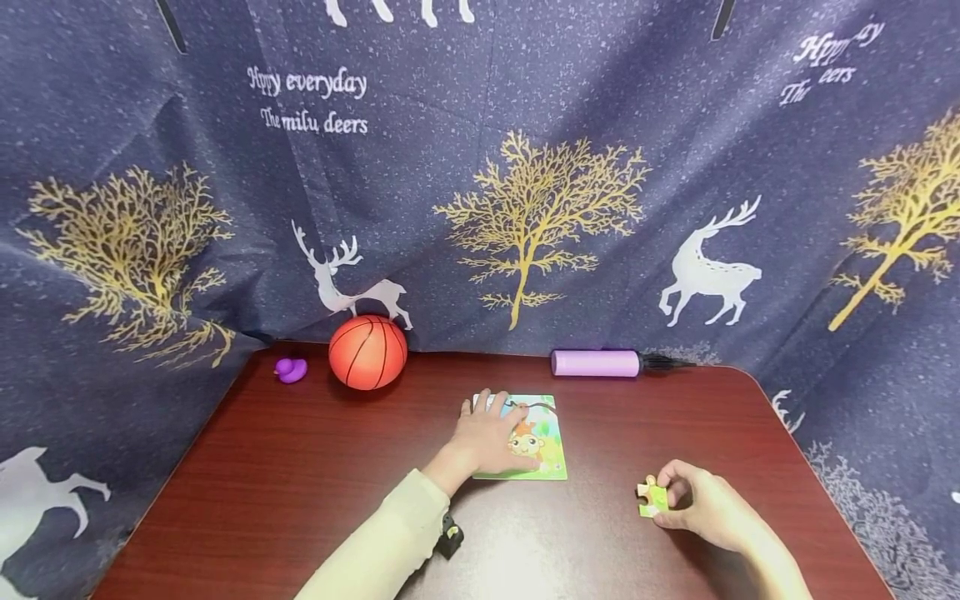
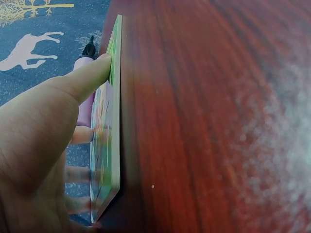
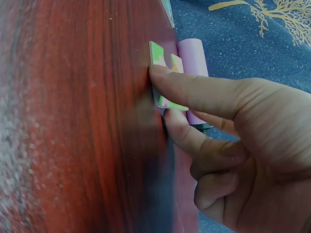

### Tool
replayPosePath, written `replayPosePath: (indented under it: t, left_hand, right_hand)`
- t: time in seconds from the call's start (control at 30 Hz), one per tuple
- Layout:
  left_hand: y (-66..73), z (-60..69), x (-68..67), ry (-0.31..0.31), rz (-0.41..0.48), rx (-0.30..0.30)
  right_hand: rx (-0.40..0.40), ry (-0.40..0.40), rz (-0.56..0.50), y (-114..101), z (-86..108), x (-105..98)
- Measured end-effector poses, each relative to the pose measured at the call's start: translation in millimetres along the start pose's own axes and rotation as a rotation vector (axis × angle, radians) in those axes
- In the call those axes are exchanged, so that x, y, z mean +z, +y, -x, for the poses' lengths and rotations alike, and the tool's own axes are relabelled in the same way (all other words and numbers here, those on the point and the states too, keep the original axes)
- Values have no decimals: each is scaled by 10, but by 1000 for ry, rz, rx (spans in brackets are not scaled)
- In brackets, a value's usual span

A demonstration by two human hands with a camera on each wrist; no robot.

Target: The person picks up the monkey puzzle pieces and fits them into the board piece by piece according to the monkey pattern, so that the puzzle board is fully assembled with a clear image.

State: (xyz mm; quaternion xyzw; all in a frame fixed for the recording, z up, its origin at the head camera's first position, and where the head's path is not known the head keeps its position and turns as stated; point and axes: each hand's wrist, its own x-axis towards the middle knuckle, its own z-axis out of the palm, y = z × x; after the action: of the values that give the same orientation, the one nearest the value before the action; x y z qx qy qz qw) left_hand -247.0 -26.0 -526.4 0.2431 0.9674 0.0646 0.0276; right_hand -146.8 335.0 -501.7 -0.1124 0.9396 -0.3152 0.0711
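Note:
A square jigsaw puzzle (image 1: pixel 551 442) with a cartoon monkey lies flat on the table, its left part covered by my left hand (image 1: pixel 487 442). The fingers of that hand are spread over the picture, and in the left wrist view the thumb (image 2: pixel 92 75) touches the puzzle's green border. Off to the right, my right hand (image 1: pixel 705 504) pinches a green, white and orange puzzle piece (image 1: pixel 652 497) between thumb and fingers. The right wrist view shows the piece (image 3: pixel 158 53) just over the tabletop, partly hidden behind the thumb; whether it touches the table I cannot tell.
Along the back of the dark red wooden table (image 1: pixel 300 467) are a purple rubber duck (image 1: pixel 291 370), a small basketball (image 1: pixel 367 352) and a purple hand pump (image 1: pixel 596 363) with a black nozzle. A patterned blue cloth (image 1: pixel 450 208) hangs behind the table.

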Motion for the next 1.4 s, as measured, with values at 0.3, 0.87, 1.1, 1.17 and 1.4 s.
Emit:
replayPosePath:
  t: [0.3,0.87,1.1,1.17,1.4]
  left_hand:
    - [26,35,-89,-6,-3,1]
    - [29,40,-79,-4,-2,0]
    - [29,33,-74,-11,2,1]
    - [32,40,-81,-12,4,1]
    - [49,66,-116,-8,4,-1]
  right_hand:
    - [-119,-29,-223,76,-46,43]
    - [-250,-82,-426,181,-97,90]
    - [-180,-64,-410,163,-98,126]
    - [-179,-63,-402,150,-102,136]
    - [-144,-85,-424,62,-163,147]
